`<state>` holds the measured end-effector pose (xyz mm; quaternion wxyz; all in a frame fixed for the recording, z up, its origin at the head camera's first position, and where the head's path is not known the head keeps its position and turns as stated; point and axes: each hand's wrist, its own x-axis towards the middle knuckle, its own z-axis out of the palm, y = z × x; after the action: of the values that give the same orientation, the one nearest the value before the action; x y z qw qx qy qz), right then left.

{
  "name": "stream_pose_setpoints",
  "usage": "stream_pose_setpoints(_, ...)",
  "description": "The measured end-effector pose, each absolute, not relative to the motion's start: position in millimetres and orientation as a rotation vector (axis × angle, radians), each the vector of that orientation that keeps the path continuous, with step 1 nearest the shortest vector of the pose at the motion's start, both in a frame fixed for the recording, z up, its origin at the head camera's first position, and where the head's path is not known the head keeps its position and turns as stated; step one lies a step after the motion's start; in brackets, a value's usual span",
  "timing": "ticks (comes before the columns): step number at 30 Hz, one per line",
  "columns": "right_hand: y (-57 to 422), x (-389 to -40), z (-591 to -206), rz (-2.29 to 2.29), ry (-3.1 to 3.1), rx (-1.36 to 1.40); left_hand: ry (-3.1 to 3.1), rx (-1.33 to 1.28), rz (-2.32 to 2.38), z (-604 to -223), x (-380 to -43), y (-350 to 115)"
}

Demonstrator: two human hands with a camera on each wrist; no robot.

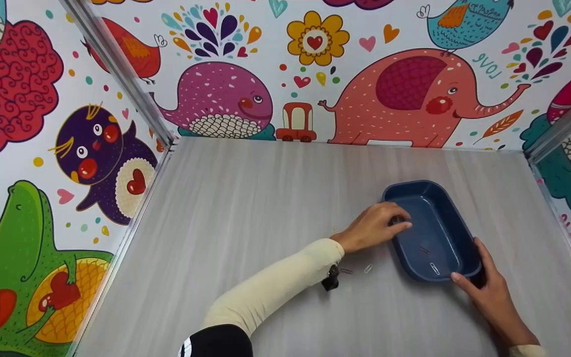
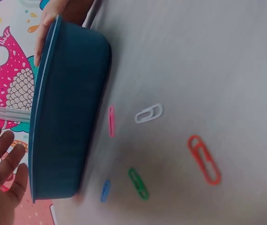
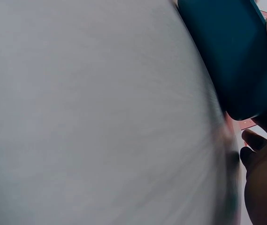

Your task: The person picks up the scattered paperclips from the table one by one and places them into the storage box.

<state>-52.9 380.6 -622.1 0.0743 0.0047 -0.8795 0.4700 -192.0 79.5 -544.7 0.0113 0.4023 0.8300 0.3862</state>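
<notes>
A deep blue plastic tray point(image 1: 427, 208) stands on the table, tilted across the right side of the head view. My right hand point(image 1: 493, 292) grips its near right corner, thumb on the rim and fingers along the outer wall. Over the left rim reaches my left hand point(image 1: 374, 228), its fingers loosely bent with nothing visible between them. Inside the tray lie a white paper clip point(image 1: 434, 268) and a reddish one. Left of the tray, on the table, are a white paper clip point(image 2: 148, 113), a pink one, a red one point(image 2: 204, 160), a green one point(image 2: 138, 183) and a blue one point(image 2: 105, 191).
The grey wood-grain table point(image 1: 246, 198) meets walls printed with cartoon animals at the back and sides. Metal strips point(image 1: 117, 74) run up the wall corners. A small black device point(image 1: 331, 277) is strapped at the left wrist.
</notes>
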Motion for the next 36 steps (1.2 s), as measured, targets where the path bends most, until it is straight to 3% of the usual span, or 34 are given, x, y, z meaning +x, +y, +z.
stream_pose_setpoints(36, 381.2, -52.7, -621.9, 1.401, -2.661, 0.004, 2.484, 0.84, 1.659, -596.5, -183.9, 13.9)
